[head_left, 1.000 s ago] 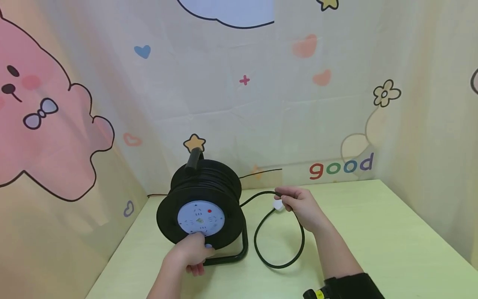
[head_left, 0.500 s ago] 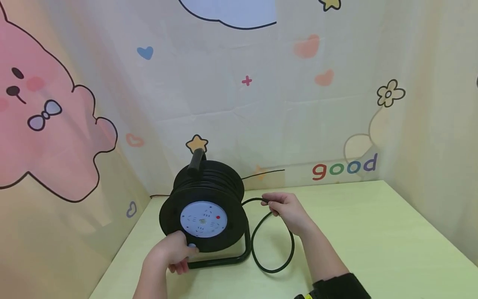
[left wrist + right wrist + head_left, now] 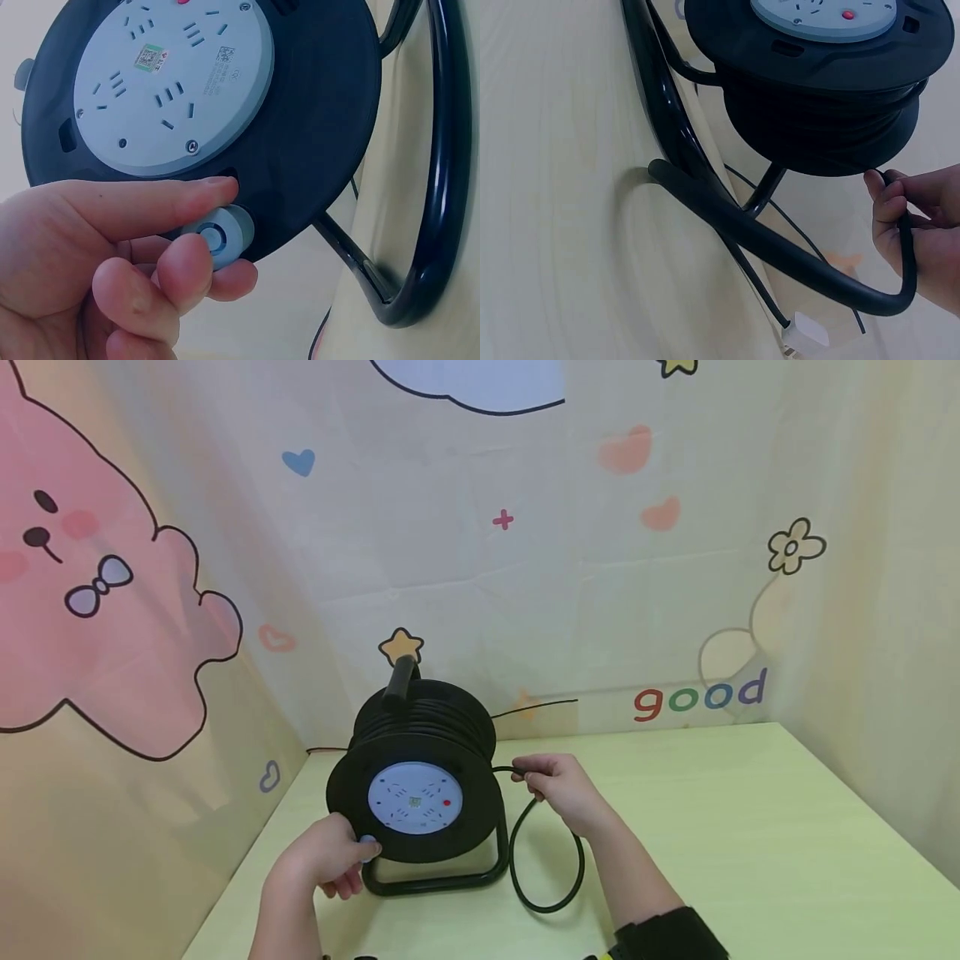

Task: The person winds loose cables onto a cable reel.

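Observation:
A black cable reel [image 3: 423, 722] stands on its tubular metal frame [image 3: 442, 884], left of the middle of the table. Its front flange carries a pale round socket panel [image 3: 172, 97] with a small red button [image 3: 847, 14]. My left hand [image 3: 318, 852] pinches the grey crank knob [image 3: 225, 236] at the flange's lower left, thumb and fingers around it. Just right of the drum, my right hand [image 3: 562, 789] pinches the black cable [image 3: 581, 860] between thumb and fingertips. Below that hand the free cable hangs in a loop. The white plug [image 3: 806, 334] shows in the right wrist view.
The reel's black carrying handle [image 3: 401, 683] rises at its top. A pale green table [image 3: 720, 827] reaches back to a curtain [image 3: 450, 527] with printed cartoons. A thin dark line [image 3: 536, 707] runs low across the curtain behind the reel.
The reel has turned clockwise, its knob going left and up along with my left hand. My right hand has come left, closer to the drum, and less cable spans between them.

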Available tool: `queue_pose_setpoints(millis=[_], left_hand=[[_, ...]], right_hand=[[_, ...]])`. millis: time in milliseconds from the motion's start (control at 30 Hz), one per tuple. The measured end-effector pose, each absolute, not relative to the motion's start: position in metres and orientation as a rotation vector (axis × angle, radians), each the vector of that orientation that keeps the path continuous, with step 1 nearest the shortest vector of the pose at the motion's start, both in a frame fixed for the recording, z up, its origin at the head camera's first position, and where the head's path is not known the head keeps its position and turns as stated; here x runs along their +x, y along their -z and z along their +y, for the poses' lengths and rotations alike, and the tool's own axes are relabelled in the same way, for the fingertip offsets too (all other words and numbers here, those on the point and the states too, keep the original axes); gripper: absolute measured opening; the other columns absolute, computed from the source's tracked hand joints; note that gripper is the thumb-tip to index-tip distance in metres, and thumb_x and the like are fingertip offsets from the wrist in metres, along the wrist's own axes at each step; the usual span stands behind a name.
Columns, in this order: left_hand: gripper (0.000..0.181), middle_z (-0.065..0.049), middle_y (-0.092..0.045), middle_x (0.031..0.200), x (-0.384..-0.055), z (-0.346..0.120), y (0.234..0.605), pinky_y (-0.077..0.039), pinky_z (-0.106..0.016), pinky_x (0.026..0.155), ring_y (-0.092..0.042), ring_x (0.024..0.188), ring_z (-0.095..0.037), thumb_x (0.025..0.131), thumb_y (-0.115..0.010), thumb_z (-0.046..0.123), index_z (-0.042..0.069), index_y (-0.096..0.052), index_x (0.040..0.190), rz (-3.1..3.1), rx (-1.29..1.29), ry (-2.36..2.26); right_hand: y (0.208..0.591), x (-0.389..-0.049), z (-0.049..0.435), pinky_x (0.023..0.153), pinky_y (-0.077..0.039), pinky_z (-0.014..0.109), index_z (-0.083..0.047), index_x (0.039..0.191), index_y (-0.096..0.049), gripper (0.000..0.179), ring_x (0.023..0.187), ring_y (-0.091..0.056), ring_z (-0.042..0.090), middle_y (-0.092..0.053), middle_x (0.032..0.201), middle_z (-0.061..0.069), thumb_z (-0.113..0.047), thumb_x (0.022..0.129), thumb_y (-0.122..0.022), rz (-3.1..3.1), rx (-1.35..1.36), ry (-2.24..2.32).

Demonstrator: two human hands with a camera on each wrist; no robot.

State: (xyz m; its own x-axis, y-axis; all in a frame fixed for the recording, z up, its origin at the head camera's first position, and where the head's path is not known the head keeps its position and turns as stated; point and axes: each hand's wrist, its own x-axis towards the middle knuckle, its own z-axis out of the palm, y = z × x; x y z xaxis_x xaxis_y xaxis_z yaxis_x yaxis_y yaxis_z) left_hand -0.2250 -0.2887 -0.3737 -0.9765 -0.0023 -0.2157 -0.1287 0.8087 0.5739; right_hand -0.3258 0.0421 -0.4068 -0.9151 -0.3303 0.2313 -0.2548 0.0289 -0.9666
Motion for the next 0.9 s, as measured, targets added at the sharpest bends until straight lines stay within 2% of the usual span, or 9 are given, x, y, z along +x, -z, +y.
queue_pose_setpoints(millis=[133,233,333,400,467,567,633,733,900], left_hand=[[0.04,-0.006,-0.062,0.052,-0.226,-0.287,0.373,-0.047,-0.029,0.043,-0.058,0.044,-0.018,0.09,-0.064,0.025,0.004,-0.056,0.057,2.797,-0.096,-0.902],[0.039,-0.005,-0.062,0.052,-0.226,-0.287,0.371,-0.048,-0.029,0.043,-0.058,0.044,-0.018,0.09,-0.063,0.025,0.003,-0.056,0.058,2.804,-0.111,-0.901],[0.039,-0.006,-0.062,0.052,-0.225,-0.288,0.37,-0.048,-0.029,0.043,-0.057,0.044,-0.018,0.09,-0.064,0.025,0.003,-0.056,0.058,2.813,-0.131,-0.908],[0.039,-0.006,-0.062,0.053,-0.225,-0.289,0.37,-0.047,-0.029,0.043,-0.057,0.044,-0.018,0.09,-0.064,0.025,0.003,-0.056,0.059,2.813,-0.137,-0.918],[0.039,-0.007,-0.062,0.053,-0.224,-0.29,0.37,-0.047,-0.029,0.043,-0.057,0.044,-0.018,0.09,-0.064,0.025,0.002,-0.056,0.059,2.81,-0.14,-0.932],[0.038,-0.007,-0.061,0.054,-0.222,-0.291,0.37,-0.047,-0.03,0.044,-0.057,0.045,-0.019,0.09,-0.064,0.025,0.002,-0.055,0.06,2.806,-0.152,-0.948],[0.038,-0.007,-0.061,0.054,-0.221,-0.292,0.369,-0.048,-0.031,0.044,-0.057,0.045,-0.02,0.09,-0.063,0.025,0.002,-0.055,0.061,2.811,-0.161,-0.951],[0.038,-0.007,-0.062,0.055,-0.219,-0.293,0.367,-0.05,-0.032,0.047,-0.057,0.046,-0.02,0.091,-0.062,0.026,0.002,-0.056,0.062,2.828,-0.174,-0.938],[0.039,-0.007,-0.061,0.055,-0.218,-0.295,0.364,-0.05,-0.033,0.048,-0.057,0.046,-0.02,0.091,-0.062,0.026,0.002,-0.057,0.06,2.853,-0.169,-0.932]], right_hand=[[0.406,-0.325,0.047,0.06,-0.043,0.026,-0.003,0.127,-0.058,0.037,0.081,-0.054,0.022,-0.067,0.103,0.012,0.006,0.092,-0.049,2.272,-0.666,1.952],[0.403,-0.323,0.053,0.052,-0.037,0.023,-0.015,0.133,-0.054,0.047,0.078,-0.055,0.023,-0.066,0.108,0.008,0.003,0.09,-0.053,2.32,-0.695,1.839],[0.398,-0.32,0.063,0.049,-0.033,0.025,-0.022,0.135,-0.052,0.049,0.075,-0.055,0.024,-0.065,0.106,0.006,-0.003,0.09,-0.057,2.361,-0.672,1.753],[0.396,-0.318,0.071,0.054,-0.039,0.028,-0.02,0.135,-0.051,0.047,0.077,-0.056,0.023,-0.065,0.102,0.006,-0.008,0.09,-0.061,2.417,-0.641,1.695],[0.394,-0.316,0.081,0.065,-0.046,0.036,-0.017,0.135,-0.051,0.046,0.083,-0.058,0.022,-0.065,0.098,0.007,-0.012,0.091,-0.063,2.481,-0.603,1.628],[0.392,-0.315,0.099,0.082,-0.047,0.047,-0.011,0.135,-0.052,0.046,0.093,-0.059,0.021,-0.065,0.097,0.007,-0.013,0.091,-0.064,2.609,-0.566,1.512],[0.391,-0.315,0.112,0.083,-0.047,0.05,-0.009,0.134,-0.052,0.045,0.094,-0.059,0.021,-0.065,0.098,0.007,-0.012,0.091,-0.063,2.699,-0.557,1.429],[0.388,-0.316,0.133,0.079,-0.05,0.048,-0.005,0.13,-0.055,0.039,0.092,-0.06,0.022,-0.066,0.099,0.009,-0.008,0.092,-0.061,2.897,-0.569,1.289],[0.389,-0.32,0.157,0.076,-0.051,0.048,-0.001,0.114,-0.064,0.022,0.089,-0.062,0.027,-0.068,0.099,0.013,-0.007,0.093,-0.059,3.256,-0.514,1.121]])
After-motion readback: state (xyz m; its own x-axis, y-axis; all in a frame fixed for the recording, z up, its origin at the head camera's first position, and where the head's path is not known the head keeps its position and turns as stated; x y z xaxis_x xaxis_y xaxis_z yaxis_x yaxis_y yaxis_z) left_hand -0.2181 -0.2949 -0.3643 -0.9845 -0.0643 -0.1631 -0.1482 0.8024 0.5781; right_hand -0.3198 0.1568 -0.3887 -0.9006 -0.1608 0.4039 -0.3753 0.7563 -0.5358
